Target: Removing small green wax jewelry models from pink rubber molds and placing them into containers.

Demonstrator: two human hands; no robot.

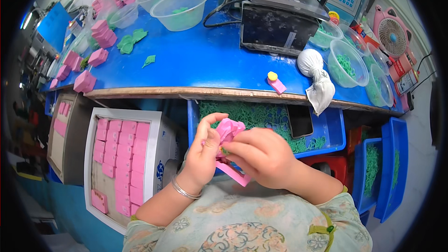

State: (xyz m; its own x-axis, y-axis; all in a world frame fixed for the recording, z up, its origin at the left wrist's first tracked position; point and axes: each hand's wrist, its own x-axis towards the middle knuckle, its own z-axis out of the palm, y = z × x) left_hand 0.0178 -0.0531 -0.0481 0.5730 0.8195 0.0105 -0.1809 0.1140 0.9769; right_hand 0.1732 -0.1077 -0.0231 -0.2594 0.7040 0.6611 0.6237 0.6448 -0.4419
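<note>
Above my lap I hold a pink rubber mold (227, 129) with both hands; it looks bent and spread apart, and one pink flap hangs below my fingers. My left hand (198, 156) is closed round its left side, thumb up, a bangle at the wrist. The fingers of my right hand (263, 154) pinch at the middle of the mold, where a small greenish-yellow spot shows. What lies between those fingertips is hidden. Just beyond my hands sits a blue tray (338, 130) with many thin green wax pieces (261, 115) and a dark flat phone-like slab (300, 120).
On the blue table (186, 70) stand clear bowls (179, 14), a dark machine (275, 28), a tied white cloth pouch (319, 77) and a small pink block with a yellow top (276, 84). A white-rimmed box (156, 144) of pink molds is at left; blue bins (391, 168) are at right.
</note>
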